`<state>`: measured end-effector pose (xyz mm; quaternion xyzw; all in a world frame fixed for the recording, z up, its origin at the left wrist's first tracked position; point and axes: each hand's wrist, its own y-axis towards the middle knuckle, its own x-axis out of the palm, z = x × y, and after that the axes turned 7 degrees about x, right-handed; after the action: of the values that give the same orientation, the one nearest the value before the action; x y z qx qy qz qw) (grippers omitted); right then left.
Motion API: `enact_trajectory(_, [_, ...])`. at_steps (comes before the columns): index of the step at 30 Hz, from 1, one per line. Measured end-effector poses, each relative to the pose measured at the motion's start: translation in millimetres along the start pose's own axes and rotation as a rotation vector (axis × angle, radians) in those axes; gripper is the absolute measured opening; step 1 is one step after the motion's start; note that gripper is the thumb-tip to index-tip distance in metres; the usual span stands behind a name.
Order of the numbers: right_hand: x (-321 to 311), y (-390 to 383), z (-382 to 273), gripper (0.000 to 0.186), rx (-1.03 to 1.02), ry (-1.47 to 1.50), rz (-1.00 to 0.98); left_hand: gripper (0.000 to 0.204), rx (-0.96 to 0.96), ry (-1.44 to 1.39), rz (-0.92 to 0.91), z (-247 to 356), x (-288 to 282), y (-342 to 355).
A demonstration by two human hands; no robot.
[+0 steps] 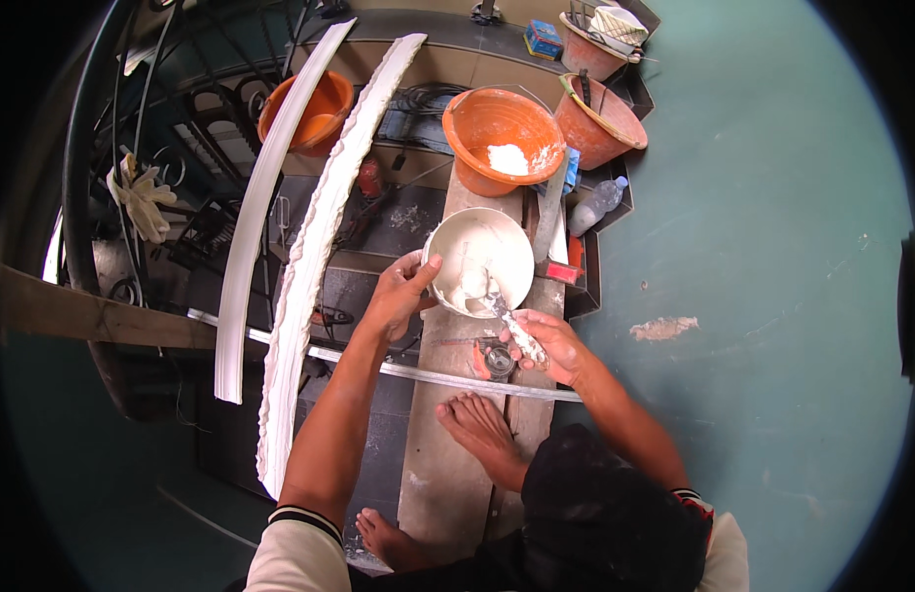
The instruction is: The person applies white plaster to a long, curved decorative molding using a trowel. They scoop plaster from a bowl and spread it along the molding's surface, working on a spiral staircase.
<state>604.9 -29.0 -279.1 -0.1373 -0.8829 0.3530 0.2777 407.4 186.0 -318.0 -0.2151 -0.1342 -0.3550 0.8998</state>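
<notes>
A round white bowl [512, 247] is tilted toward me above a wooden plank [438, 444]. My left hand [403, 291] grips its left rim, thumb over the edge. Inside lies a thick white paste [469, 286] like wet plaster, heaped toward the near side. My right hand [551, 345] is closed around the paste-smeared handle of a putty knife [516, 333]. The knife's blade dips into the paste, so its tip is hidden. Two long white mouldings [270, 187] stretch to the left of my left arm; the nearer one [324, 217] has ragged paste along its edges.
Beyond the bowl stands an orange bucket [462, 133] with white powder inside. More buckets [600, 123] and a plastic bottle [597, 205] line the steps by the green wall [753, 247]. A long pale strip [428, 377] crosses the plank near my bare feet. Dark railings [77, 197] rise at left.
</notes>
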Motion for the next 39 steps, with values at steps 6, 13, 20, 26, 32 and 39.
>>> enact_trajectory(6, [-13,-4,-5,0.019,-0.084,-0.058,0.106,0.056,-0.104,-0.019,-0.007,-47,1,13])
enact_trajectory(13, [-21,5,6,0.020,-0.067,-0.161,0.173,0.058,-0.116,0.192,0.016,-61,1,30])
enact_trajectory(20, [-11,23,7,0.021,0.063,-0.296,0.181,0.050,-0.166,0.070,0.086,-56,1,24])
enact_trajectory(26, [-7,31,13,0.031,0.162,-0.275,0.119,0.045,-0.182,0.137,0.027,-41,5,23])
enact_trajectory(32, [-20,39,12,0.025,0.093,-0.142,-0.027,0.046,-0.239,0.047,0.015,-46,-11,28])
enact_trajectory(39, [6,-18,-30,0.017,-0.014,-0.039,-0.107,0.087,-0.271,0.150,0.116,-34,-48,4])
